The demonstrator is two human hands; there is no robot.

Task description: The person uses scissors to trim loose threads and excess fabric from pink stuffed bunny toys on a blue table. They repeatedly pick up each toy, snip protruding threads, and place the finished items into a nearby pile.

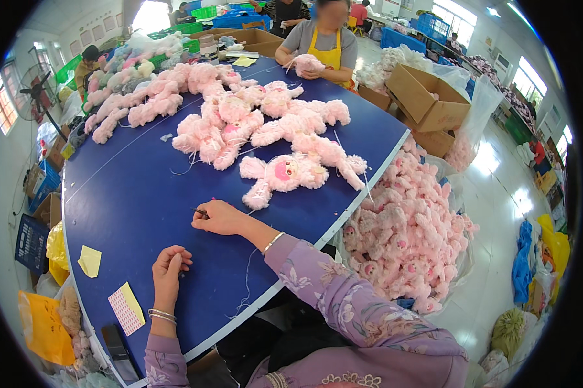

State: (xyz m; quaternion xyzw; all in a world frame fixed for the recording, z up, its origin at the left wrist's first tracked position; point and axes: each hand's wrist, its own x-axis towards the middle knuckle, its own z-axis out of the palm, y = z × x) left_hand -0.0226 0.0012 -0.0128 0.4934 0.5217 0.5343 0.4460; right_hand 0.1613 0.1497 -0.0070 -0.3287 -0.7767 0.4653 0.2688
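Observation:
My right hand (220,218) reaches out over the blue table (123,207), its fingers closed round a small, slim dark tool (199,211) with its tip pointing left. Its exact kind is too small to tell. Nearer to me on the left, my left hand (170,266) hovers at the tabletop with fingers curled together; a tiny speck shows by the fingertips, too small to name. Beyond my right hand lies a pink plush toy (285,173) with a face patch, loose white threads about it. Other pink plush toys (233,116) are heaped farther back.
Many pink plush pieces fill a large bag (404,226) beside the table's right edge. A sticker sheet (127,308), a yellow paper (89,261) and a phone (118,352) lie at left. Across the table, a person in a yellow apron (327,48) handles a pink plush piece. Cardboard boxes (427,97) stand right.

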